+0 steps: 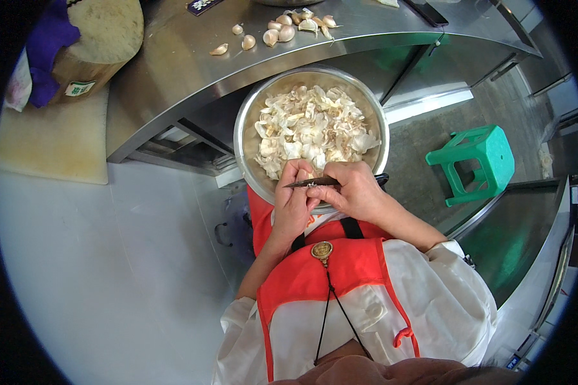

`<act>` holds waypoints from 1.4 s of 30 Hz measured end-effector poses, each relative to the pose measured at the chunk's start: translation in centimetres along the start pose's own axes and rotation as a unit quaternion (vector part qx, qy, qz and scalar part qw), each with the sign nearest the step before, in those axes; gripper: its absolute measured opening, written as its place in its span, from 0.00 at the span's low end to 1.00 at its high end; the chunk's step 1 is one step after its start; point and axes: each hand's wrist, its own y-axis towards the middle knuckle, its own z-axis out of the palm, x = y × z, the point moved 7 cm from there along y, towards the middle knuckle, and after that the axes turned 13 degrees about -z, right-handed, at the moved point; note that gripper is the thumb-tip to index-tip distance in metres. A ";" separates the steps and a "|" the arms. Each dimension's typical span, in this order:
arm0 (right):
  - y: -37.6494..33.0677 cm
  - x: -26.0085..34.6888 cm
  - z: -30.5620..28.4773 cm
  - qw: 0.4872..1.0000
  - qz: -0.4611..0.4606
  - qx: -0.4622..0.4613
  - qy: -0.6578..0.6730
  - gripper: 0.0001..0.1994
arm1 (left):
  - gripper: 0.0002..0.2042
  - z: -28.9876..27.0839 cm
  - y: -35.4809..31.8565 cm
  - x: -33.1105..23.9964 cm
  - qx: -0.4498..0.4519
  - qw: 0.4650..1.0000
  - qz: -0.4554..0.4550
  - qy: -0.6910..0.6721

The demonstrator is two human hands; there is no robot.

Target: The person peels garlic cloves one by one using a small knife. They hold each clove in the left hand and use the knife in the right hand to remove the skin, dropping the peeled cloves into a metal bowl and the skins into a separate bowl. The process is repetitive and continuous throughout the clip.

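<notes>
My right hand (358, 188) is closed around a small knife (324, 181). Its dark blade points left across my left hand (293, 196), and its black handle end sticks out on the right. The fingers of my left hand are bent closed under the blade, pinching a small pale piece that looks like a garlic clove, mostly hidden. Small white bits cling to the blade. Both hands are over the near rim of a round steel bowl (241, 138) at my lap. Papery garlic skins (315, 122) lie heaped inside it.
Several unpeeled garlic cloves (286, 33) lie on the steel counter (186, 70) beyond the bowl. A thick round chopping block (103, 38) and a pale cutting board (58, 141) are at the left. A green plastic stool (488, 160) stands at the right. A phone (426, 11) lies at the back.
</notes>
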 end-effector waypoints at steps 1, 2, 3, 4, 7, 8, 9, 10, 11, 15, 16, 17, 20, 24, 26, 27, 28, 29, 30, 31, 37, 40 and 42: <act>0.0 0.0 -0.1 1.000 0.001 -0.005 -0.005 0.21 | 0.06 0.1 0.0 -0.1 0.000 1.000 0.004 0.006; 0.0 0.1 -0.2 1.000 -0.002 -0.008 -0.010 0.21 | 0.06 0.2 0.0 -0.3 0.000 1.000 0.008 0.013; 0.0 0.2 -0.3 1.000 -0.005 -0.011 -0.014 0.21 | 0.06 0.2 -0.1 -0.4 0.000 1.000 0.012 0.019; 0.1 0.3 -0.4 1.000 -0.007 -0.013 -0.018 0.21 | 0.06 0.1 -0.1 -0.4 -0.003 1.000 0.015 0.008; 0.3 0.5 -0.6 1.000 -0.012 -0.013 -0.021 0.22 | 0.05 -0.2 0.0 0.1 -0.005 1.000 0.021 -0.016; 0.3 0.4 -0.6 1.000 -0.014 -0.011 -0.020 0.22 | 0.05 -0.4 0.0 0.3 -0.002 1.000 0.019 -0.018; 0.3 0.3 -0.5 1.000 -0.014 -0.008 -0.018 0.22 | 0.05 -0.6 0.0 0.4 0.000 1.000 0.017 -0.020; 0.3 0.2 -0.4 1.000 -0.015 -0.005 -0.016 0.22 | 0.05 -0.5 0.0 0.4 -0.002 1.000 0.015 -0.014; 0.2 0.2 -0.3 1.000 -0.018 -0.008 -0.010 0.22 | 0.06 -0.4 0.0 0.4 -0.004 1.000 0.013 -0.009; 0.0 -0.1 -0.1 1.000 -0.024 -0.010 0.006 0.23 | 0.07 -0.2 0.1 0.4 -0.001 1.000 0.018 -0.018; 0.0 -0.1 0.0 1.000 -0.023 -0.007 0.009 0.22 | 0.07 -0.2 0.1 0.4 -0.001 1.000 0.017 -0.023; 0.0 -0.1 0.0 1.000 -0.019 -0.005 0.012 0.22 | 0.07 -0.1 0.2 0.5 0.000 0.999 0.015 -0.029; 0.1 -0.1 0.0 1.000 -0.003 0.008 0.016 0.20 | 0.08 -0.1 0.2 0.6 0.000 0.999 0.015 -0.030; 0.0 0.3 0.4 0.996 0.022 0.052 0.066 0.17 | 0.08 -0.4 0.0 0.5 0.004 0.999 0.027 -0.035; -0.2 0.8 0.6 0.993 0.014 0.073 0.097 0.14 | 0.09 -0.4 0.3 0.1 0.033 0.997 0.044 -0.049; -0.3 0.6 0.4 0.991 0.025 0.058 0.121 0.14 | 0.09 -0.5 0.3 -0.1 0.048 0.996 0.052 -0.057; -0.4 0.3 0.4 0.988 0.036 0.043 0.144 0.14 | 0.09 -0.7 0.2 -0.4 0.046 0.996 0.030 -0.064; -0.5 0.1 0.3 0.984 0.047 0.028 0.167 0.13 | 0.09 -0.8 0.1 -0.5 0.055 0.995 0.015 -0.088; -0.5 -0.1 -0.1 0.984 0.060 0.015 0.167 0.14 | 0.09 -1.0 -0.1 -0.6 0.062 0.992 0.001 -0.111; -0.6 -0.4 -0.2 0.985 0.069 0.016 0.157 0.14 | 0.09 -1.1 -0.2 -0.6 0.070 0.988 -0.014 -0.134; -0.8 -1.2 -0.3 0.988 0.093 -0.010 0.123 0.15 | 0.10 -1.5 -0.3 0.2 0.056 0.991 -0.028 -0.116; -1.0 -1.7 -0.2 0.987 0.093 -0.038 0.129 0.13 | 0.10 -1.7 -0.2 0.4 0.069 0.994 -0.026 -0.085; -1.0 -1.8 -0.1 0.988 0.080 -0.039 0.127 0.13 | 0.11 -1.5 -0.3 0.3 0.081 0.994 -0.021 -0.069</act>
